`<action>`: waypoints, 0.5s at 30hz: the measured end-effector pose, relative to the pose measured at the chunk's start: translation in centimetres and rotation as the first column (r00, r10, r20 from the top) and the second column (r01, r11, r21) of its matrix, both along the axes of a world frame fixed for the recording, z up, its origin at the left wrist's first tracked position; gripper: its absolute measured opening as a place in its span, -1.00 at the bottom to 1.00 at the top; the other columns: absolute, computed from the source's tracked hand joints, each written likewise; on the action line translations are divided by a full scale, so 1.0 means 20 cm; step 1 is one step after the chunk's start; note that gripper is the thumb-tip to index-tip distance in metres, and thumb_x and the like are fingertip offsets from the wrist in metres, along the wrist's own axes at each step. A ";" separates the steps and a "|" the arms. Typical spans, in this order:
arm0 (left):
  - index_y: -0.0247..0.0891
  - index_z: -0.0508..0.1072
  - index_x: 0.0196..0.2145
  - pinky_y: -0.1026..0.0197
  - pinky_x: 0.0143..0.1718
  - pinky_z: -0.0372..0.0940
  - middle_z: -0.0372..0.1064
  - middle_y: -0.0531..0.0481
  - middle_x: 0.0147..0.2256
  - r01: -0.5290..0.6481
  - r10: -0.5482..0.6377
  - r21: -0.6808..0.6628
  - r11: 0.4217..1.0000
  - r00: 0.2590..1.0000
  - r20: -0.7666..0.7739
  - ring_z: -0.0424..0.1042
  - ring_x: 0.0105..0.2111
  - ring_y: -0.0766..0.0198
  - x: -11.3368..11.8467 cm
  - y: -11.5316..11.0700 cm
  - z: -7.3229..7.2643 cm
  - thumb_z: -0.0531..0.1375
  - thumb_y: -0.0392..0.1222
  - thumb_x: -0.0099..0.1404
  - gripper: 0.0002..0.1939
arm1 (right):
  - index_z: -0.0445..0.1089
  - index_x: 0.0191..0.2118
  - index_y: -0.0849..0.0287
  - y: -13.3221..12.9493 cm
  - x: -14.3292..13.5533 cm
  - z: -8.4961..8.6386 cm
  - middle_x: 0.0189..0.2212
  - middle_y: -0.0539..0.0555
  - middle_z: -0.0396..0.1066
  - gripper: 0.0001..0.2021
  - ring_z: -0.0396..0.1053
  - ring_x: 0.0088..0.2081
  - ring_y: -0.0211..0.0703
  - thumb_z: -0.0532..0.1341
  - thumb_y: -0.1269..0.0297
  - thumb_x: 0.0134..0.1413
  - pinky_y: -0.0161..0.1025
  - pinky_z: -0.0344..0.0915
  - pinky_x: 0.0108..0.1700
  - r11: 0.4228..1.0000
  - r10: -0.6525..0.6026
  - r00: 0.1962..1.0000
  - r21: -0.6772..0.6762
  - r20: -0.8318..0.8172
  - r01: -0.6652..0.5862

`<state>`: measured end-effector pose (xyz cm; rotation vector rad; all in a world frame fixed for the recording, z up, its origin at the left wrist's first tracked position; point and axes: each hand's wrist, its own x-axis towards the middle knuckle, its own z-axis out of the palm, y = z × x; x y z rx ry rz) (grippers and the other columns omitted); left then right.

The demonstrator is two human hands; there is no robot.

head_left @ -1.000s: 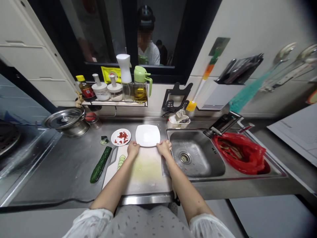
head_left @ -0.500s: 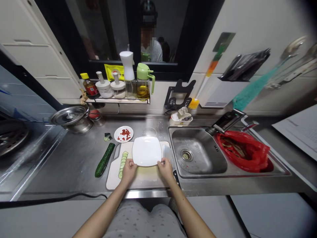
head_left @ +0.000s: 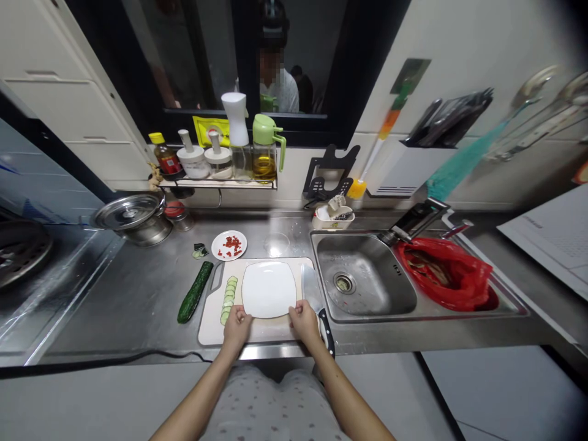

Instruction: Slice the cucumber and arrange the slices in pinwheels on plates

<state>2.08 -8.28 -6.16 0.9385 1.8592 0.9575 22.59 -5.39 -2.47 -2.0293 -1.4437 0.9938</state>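
Observation:
A white squarish plate (head_left: pixel 269 289) is over the middle of the cutting board (head_left: pixel 215 331). My left hand (head_left: pixel 237 324) pinches its near left corner, and my right hand (head_left: pixel 304 320) pinches the near right corner. Whether the plate's underside touches the board I cannot tell. Left of it lies a row of overlapping cucumber slices (head_left: pixel 228 300). A knife (head_left: pixel 310 285) rests along the board's right side, its black handle partly behind my right hand. Off the board's left edge lies a cucumber (head_left: pixel 195 293).
Behind the board stands a small plate (head_left: pixel 215 250) of chopped red pieces, beside cucumber scraps (head_left: pixel 199 250). A lidded pot (head_left: pixel 138 223) is at the back left. To the right are the sink (head_left: pixel 367 294) and a red plastic bag (head_left: pixel 463 275). Condiments line a wall rack (head_left: pixel 206 183).
The white plate has come nearer to me and lower toward the board, with both hands still on its near corners. The view has shifted slightly.

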 end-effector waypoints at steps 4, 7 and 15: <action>-0.19 0.26 -0.34 0.30 -0.46 0.20 0.24 0.20 -0.59 -0.011 0.011 0.018 1.000 0.999 0.031 0.31 -0.56 0.33 0.00 -0.01 -0.01 0.17 -0.16 0.05 -0.81 | 0.24 -0.41 0.12 -0.01 0.00 -0.03 -0.58 -0.07 0.34 -0.95 0.35 -0.51 -0.21 0.11 0.29 0.03 -0.34 0.12 -0.39 1.000 -0.002 1.000 0.027 0.015 0.002; -0.18 0.25 -0.36 0.31 -0.48 0.18 0.23 0.21 -0.60 -0.022 0.020 0.032 0.999 0.999 0.046 0.30 -0.57 0.33 0.00 0.00 -0.01 0.19 -0.14 0.03 -0.79 | 0.24 -0.40 0.12 -0.01 0.00 -0.05 -0.64 -0.09 0.30 -0.96 0.31 -0.53 -0.19 0.12 0.30 0.02 -0.33 0.10 -0.40 0.999 -0.006 1.000 0.039 0.010 0.006; -0.18 0.21 -0.36 0.33 -0.57 0.13 0.21 0.24 -0.63 -0.035 0.030 0.033 0.999 0.992 0.126 0.22 -0.67 0.39 0.01 -0.01 0.02 0.20 -0.12 0.03 -0.75 | 0.27 -0.35 0.13 -0.01 -0.01 -0.06 -0.71 -0.12 0.27 -0.98 0.30 -0.56 -0.19 0.12 0.35 0.05 -0.34 0.05 -0.42 1.000 0.011 1.000 -0.008 0.019 -0.010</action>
